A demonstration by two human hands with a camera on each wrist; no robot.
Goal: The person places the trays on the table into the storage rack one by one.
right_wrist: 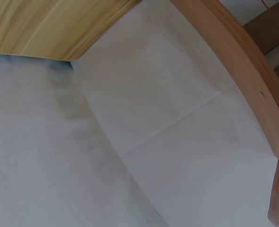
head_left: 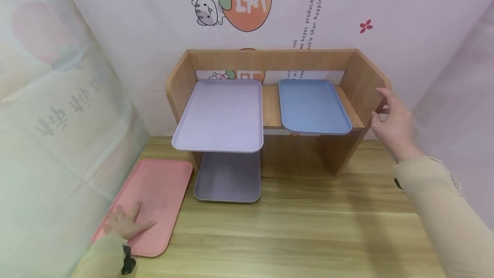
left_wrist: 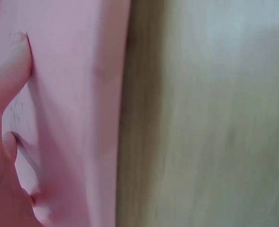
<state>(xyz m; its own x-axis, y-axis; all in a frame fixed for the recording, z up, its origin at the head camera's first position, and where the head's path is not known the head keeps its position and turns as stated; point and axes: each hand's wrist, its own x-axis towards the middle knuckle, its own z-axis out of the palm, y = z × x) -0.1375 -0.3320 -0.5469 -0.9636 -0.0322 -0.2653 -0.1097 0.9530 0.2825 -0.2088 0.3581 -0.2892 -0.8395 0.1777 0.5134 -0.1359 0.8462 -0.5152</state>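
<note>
My left hand [head_left: 125, 222] rests with fingers spread on a pink tray [head_left: 164, 192], which lies on the table at the left. In the left wrist view, the fingers [left_wrist: 17, 64] lie on the tray's surface. At the right, my right hand [head_left: 395, 128] grips the front edge of the side panel [head_left: 368, 78] of a wooden shelf [head_left: 270, 60]; the right wrist view shows that panel's outer face [right_wrist: 246, 71]. On the upper board are a lavender tray [head_left: 224, 113] and a smaller blue tray [head_left: 313, 106], both jutting past the front. A grey-purple tray [head_left: 227, 179] lies below, partly hidden.
The wooden table [head_left: 293, 226] stretches in front of the shelf. Printed white cloth [head_left: 154, 20] hangs behind and on both sides, close to the pink tray at the left and to my right hand.
</note>
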